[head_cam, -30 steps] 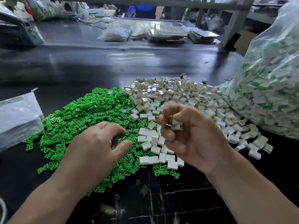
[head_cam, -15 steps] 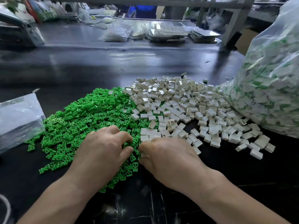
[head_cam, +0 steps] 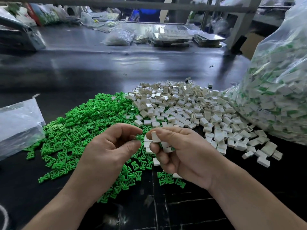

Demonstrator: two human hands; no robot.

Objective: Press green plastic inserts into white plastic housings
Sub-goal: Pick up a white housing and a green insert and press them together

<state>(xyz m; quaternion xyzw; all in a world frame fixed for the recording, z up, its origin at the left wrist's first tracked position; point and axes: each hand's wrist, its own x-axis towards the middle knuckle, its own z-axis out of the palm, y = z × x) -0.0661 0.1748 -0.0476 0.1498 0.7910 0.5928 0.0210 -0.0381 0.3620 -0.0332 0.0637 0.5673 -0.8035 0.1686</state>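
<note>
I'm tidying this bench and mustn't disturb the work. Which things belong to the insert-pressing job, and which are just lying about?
In the job:
left hand pinching a green insert
right hand gripping a white housing
pile of green inserts
pile of white housings
big clear bag of white-and-green parts

Lying about:
flat clear bag, left
small bag and trays, far side

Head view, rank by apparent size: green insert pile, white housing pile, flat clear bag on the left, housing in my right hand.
1-2. Green plastic insert pile and white plastic housing pile: too alike to rank.
3. Flat clear plastic bag, partly cropped.
4. White plastic housing pinched in the right hand.
</note>
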